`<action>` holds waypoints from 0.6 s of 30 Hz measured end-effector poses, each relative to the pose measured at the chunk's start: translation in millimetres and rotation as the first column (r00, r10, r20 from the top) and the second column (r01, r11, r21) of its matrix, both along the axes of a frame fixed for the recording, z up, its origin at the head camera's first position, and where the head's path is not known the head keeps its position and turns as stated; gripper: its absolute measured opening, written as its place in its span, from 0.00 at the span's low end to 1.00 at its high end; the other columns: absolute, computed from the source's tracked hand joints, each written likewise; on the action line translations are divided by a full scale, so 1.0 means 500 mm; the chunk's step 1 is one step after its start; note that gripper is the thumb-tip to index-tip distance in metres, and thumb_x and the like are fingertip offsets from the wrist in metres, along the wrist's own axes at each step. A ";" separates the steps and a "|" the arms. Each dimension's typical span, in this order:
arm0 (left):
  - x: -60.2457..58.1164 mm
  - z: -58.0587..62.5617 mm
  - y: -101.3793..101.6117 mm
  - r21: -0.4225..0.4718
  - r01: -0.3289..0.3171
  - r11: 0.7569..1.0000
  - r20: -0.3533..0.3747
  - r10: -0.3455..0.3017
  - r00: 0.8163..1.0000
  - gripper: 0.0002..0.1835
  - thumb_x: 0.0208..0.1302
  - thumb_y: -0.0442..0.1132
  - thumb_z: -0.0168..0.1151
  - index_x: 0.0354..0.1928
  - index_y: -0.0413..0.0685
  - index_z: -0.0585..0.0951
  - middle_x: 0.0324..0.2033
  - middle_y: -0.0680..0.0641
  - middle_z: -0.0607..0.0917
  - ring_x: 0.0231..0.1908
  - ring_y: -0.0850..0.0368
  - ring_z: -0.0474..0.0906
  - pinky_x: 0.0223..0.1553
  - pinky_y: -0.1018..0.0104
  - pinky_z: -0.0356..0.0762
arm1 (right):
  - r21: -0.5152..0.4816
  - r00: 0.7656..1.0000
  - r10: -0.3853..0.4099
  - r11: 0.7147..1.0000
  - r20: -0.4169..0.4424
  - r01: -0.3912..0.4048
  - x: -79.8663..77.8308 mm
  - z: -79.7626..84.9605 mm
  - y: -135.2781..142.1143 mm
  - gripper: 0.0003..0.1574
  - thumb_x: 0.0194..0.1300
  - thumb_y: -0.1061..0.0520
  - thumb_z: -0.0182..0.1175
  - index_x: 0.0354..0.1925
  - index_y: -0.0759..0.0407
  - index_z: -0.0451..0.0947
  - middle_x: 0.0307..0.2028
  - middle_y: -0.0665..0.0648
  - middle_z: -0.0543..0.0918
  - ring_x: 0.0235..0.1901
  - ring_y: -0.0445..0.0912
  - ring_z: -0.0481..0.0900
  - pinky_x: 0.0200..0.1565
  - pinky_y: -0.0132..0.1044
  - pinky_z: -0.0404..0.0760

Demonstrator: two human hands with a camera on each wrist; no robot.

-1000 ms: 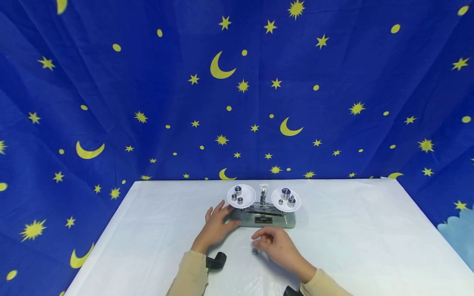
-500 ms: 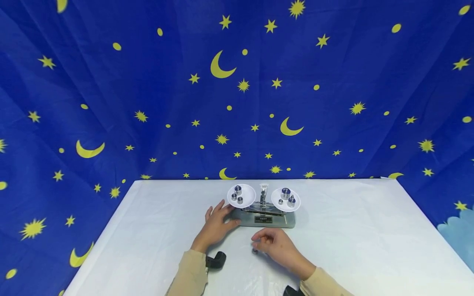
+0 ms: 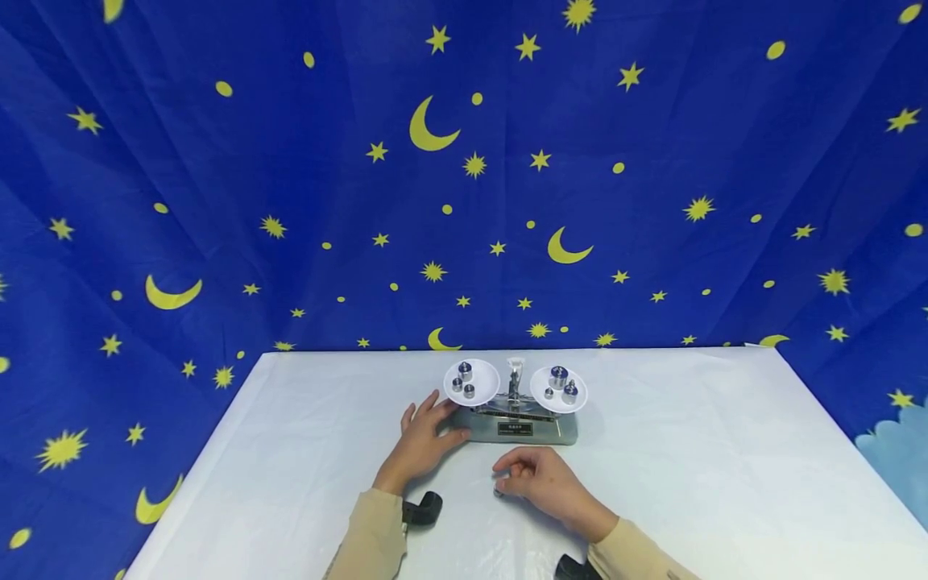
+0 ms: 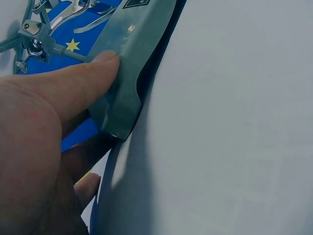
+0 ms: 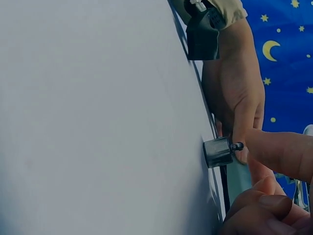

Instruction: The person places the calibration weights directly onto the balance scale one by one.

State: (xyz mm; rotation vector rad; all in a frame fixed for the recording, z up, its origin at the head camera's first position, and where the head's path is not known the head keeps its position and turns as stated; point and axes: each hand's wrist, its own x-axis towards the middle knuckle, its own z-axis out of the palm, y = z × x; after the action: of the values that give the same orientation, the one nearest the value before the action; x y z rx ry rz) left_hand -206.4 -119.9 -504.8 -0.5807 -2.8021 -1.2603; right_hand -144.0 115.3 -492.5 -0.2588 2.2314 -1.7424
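Note:
A balance scale with a grey-green base (image 3: 554, 432) stands near the back of the table. My left hand (image 3: 419, 445) holds the base's left end, thumb on the front face and fingers around the far side; the left wrist view shows the thumb (image 4: 88, 83) flat on the base. A small metal weight with a knob (image 5: 218, 152) stands on the table in front of the scale. My right hand (image 3: 547, 487) is at this weight, thumb tip right by the knob and the other fingers loosely curled, apart from it. In the head view the fingertips partly cover the weight.
Several metal weights lie in the scale's white left pan (image 3: 488, 383) and right pan (image 3: 540, 383). A white cloth covers the table (image 3: 696, 483). Behind it hangs a blue curtain (image 3: 348, 201) with yellow moons and stars. Black wrist mounts (image 3: 426, 509) sit at both wrists.
My right fingertips have lowered slightly toward the small weight and now cover more of it. The left hand stays on the base; the head view has shifted a little.

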 end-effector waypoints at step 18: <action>0.003 0.004 0.001 -0.005 -0.005 1.000 0.003 0.005 1.000 0.30 0.64 0.47 0.68 0.64 0.40 0.77 0.65 0.41 0.78 0.74 0.36 0.56 0.71 0.32 0.34 | 0.021 0.996 0.092 0.996 -0.001 -0.092 -0.005 -0.006 0.006 0.15 0.55 0.66 0.72 0.42 0.66 0.84 0.24 0.48 0.72 0.20 0.38 0.66 0.25 0.27 0.67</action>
State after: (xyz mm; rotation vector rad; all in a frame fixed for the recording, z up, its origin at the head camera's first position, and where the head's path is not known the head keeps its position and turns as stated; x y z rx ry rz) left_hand -205.1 -119.5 -503.0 -0.5726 -2.8082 -1.2541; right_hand -146.2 118.3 -495.5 -0.3533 2.2019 -1.6708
